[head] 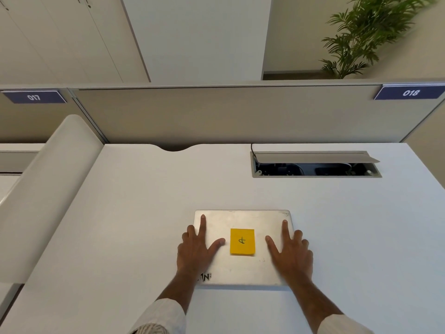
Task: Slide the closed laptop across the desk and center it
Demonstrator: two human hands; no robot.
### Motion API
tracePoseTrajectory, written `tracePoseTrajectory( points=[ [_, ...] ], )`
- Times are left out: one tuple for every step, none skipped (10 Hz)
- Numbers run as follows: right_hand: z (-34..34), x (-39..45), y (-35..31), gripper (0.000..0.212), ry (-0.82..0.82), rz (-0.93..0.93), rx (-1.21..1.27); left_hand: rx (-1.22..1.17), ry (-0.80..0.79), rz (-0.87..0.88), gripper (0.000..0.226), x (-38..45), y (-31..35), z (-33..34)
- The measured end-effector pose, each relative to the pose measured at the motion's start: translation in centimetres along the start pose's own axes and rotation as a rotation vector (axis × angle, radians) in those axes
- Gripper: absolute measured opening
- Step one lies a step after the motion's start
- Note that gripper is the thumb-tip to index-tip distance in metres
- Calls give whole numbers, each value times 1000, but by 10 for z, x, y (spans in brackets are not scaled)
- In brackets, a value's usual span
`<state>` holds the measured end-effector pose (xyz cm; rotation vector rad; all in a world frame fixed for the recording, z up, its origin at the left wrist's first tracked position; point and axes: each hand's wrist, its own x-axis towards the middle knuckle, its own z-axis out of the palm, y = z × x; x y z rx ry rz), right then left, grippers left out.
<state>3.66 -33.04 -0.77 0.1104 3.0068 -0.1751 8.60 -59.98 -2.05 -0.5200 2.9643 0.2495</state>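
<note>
A closed silver laptop (243, 220) lies flat on the white desk (134, 213), near the middle and toward the front edge. A yellow sticky note (242, 241) with a pen mark sits at the centre of its lid. My left hand (196, 249) rests palm down on the lid's left side, fingers spread, some hanging over the left edge. On the lid's right side my right hand (290, 251) lies flat the same way, its outer fingers over the right edge. Neither hand grips anything.
An open cable hatch (315, 165) with a raised flap is set into the desk at the back right. A beige partition (216, 114) runs along the back, with labels 017 and 018. A rounded white divider (48, 189) borders the left side. A potted plant (356, 37) stands behind the partition.
</note>
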Motion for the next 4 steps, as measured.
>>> tracePoseTrajectory(
  points=[
    [-3, 3, -1, 80, 50, -28, -19, 71, 23, 1, 102, -1, 0, -2],
    [-2, 7, -4, 84, 95, -82, -3, 104, 54, 11, 100, -2, 0, -1],
    [-8, 6, -11, 88, 101, -154, 53, -20, 39, 56, 99, -6, 7, -9],
    [-4, 3, -21, 80, 97, -280, 121, -62, 86, 148, 90, -7, 15, -5]
  ],
)
